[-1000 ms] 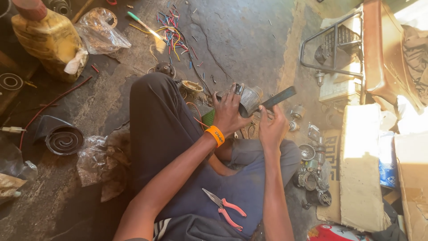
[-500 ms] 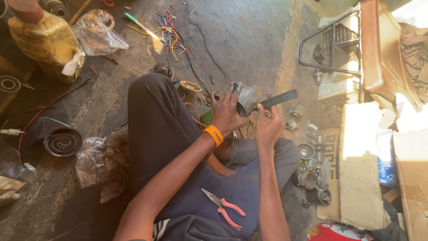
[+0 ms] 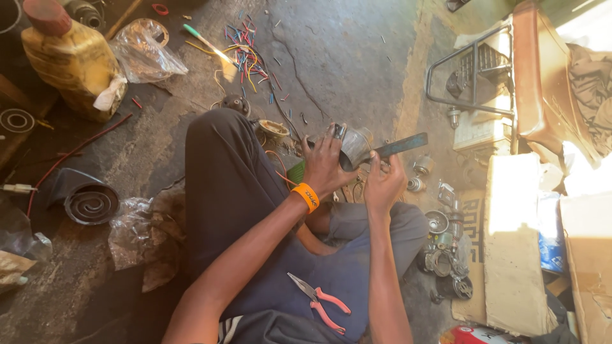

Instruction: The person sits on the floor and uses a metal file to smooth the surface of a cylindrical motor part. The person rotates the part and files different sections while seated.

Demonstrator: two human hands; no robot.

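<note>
One metal part (image 3: 354,146), two hands.

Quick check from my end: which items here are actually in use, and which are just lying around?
In use: left hand gripping the metal part; right hand holding the flat file against it.

Lying about: pliers on the lap, yellow jug, wire scraps, plastic bag, coil.

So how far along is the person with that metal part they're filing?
Done, it seems: cut coloured wire scraps litter the floor, and red-handled pliers lie set aside on the lap. In hand: the left hand grips a small grey metal housing while the right hand holds a flat dark metal file against it. Left, probably: a pile of similar metal parts waits beside the right leg.
</note>
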